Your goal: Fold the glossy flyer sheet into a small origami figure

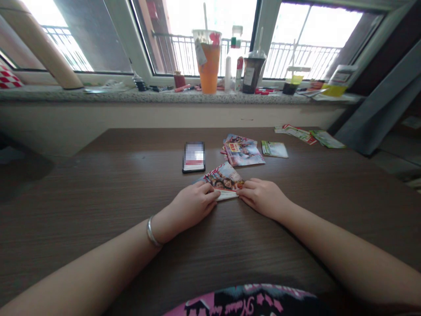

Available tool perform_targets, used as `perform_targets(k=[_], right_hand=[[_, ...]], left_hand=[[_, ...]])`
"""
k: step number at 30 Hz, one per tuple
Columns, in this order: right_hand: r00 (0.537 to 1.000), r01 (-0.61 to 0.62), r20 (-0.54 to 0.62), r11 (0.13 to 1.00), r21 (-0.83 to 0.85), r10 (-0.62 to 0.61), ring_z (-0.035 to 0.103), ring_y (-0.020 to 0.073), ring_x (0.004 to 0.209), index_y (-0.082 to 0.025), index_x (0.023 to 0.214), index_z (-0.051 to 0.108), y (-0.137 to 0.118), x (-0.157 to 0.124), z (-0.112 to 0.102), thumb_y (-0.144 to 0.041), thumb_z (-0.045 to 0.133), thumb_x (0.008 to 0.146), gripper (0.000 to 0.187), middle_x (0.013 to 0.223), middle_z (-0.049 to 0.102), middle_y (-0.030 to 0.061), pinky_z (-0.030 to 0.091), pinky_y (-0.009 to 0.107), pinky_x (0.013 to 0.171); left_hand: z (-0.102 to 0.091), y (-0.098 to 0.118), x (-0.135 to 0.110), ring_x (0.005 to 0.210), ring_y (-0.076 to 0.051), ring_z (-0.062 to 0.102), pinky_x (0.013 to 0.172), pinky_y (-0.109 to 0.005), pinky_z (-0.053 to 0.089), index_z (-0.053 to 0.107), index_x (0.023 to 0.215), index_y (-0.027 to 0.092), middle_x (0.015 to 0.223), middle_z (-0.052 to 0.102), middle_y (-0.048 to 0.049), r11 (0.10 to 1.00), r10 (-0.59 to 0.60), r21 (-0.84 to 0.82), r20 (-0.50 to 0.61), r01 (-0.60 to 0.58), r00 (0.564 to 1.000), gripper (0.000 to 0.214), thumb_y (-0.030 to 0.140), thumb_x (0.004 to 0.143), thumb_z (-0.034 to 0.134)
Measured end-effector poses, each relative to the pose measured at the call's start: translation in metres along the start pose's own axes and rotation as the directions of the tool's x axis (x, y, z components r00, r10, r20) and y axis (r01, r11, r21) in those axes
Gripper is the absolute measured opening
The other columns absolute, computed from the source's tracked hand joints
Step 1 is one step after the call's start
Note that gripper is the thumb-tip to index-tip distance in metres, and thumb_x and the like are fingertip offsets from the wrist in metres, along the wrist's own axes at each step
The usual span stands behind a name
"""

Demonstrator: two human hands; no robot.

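A colourful printed paper sheet (pixel 225 180), folded, lies on the dark wooden table (pixel 98 197) in front of me. My left hand (pixel 192 206) rests on its left near edge, fingers curled and pinching the paper; a silver bracelet sits on that wrist. My right hand (pixel 263 196) presses the paper's right near corner with bent fingers. Both hands touch the same sheet, almost meeting at its near edge.
A phone (pixel 194 157) lies just beyond the paper. More printed leaflets (pixel 243 151) and cards (pixel 274 149) lie farther back and to the right (pixel 296 131). On the windowsill stand an orange drink cup (pixel 209 61), bottles (pixel 234 57), a dark cup (pixel 252 72) and clutter.
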State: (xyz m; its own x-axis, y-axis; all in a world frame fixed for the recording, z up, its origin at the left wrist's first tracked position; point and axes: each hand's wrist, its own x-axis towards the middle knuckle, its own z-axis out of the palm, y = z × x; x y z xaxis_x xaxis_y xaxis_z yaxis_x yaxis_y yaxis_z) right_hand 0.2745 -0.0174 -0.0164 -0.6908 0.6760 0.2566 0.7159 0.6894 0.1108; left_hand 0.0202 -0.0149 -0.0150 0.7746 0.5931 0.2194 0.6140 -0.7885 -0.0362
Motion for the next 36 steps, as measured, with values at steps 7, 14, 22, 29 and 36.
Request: perform_targets(k=[7,14,22,29,36], right_hand=[[0.999,0.02,0.03,0.997,-0.077,-0.018,0.058,0.0175,0.081,-0.021,0.095,0.067,-0.005,0.0,-0.004,-0.026,0.048,0.096,0.02,0.089,0.067,0.0055,0.04,0.027,0.064],[0.994,-0.046,0.097,0.993,-0.106,0.056,0.059,0.0192,0.083,-0.019,0.096,0.067,-0.013,0.0,-0.01,-0.025,0.048,0.096,0.02,0.09,0.066,0.0068,0.04,0.027,0.061],[0.997,-0.056,0.055,0.998,-0.037,0.058,0.058,0.0186,0.087,-0.022,0.102,0.069,-0.003,0.002,-0.002,-0.027,0.047,0.097,0.023,0.094,0.068,0.0057,0.044,0.027,0.071],[0.998,-0.03,-0.043,0.993,0.111,0.035,0.059,0.0184,0.091,-0.022,0.102,0.071,0.006,0.003,0.01,-0.026,0.049,0.095,0.023,0.097,0.068,0.0064,0.047,0.029,0.078],[0.994,-0.037,-0.09,0.95,0.309,0.068,0.06,0.0178,0.088,-0.022,0.098,0.074,0.014,0.006,0.019,-0.027,0.053,0.093,0.021,0.093,0.068,0.006,0.048,0.032,0.082]], left_hand=[[-0.002,0.002,0.001,0.092,-0.024,0.057,0.083,-0.039,0.05,0.063,0.109,0.019,0.099,0.063,-0.0085,1.0,-0.006,0.015,-0.012,0.006,1.0,0.023,0.024,0.095,0.046],[-0.003,0.002,0.003,0.095,-0.023,0.056,0.086,-0.038,0.05,0.063,0.109,0.02,0.102,0.063,-0.0072,1.0,0.005,0.018,-0.034,-0.004,0.999,0.023,0.024,0.095,0.046],[0.002,0.003,0.001,0.095,-0.024,0.056,0.083,-0.039,0.051,0.059,0.119,0.02,0.103,0.061,-0.0092,0.996,-0.014,0.088,-0.052,0.018,0.999,0.028,0.024,0.095,0.045],[0.004,0.003,-0.001,0.093,-0.025,0.056,0.081,-0.039,0.051,0.061,0.116,0.019,0.101,0.06,-0.0102,0.989,-0.043,0.143,-0.037,0.048,0.998,0.028,0.026,0.095,0.045],[0.002,0.003,-0.001,0.098,-0.026,0.056,0.082,-0.04,0.052,0.062,0.114,0.018,0.105,0.061,-0.0107,0.989,-0.055,0.139,-0.03,0.059,0.998,0.026,0.025,0.095,0.045]])
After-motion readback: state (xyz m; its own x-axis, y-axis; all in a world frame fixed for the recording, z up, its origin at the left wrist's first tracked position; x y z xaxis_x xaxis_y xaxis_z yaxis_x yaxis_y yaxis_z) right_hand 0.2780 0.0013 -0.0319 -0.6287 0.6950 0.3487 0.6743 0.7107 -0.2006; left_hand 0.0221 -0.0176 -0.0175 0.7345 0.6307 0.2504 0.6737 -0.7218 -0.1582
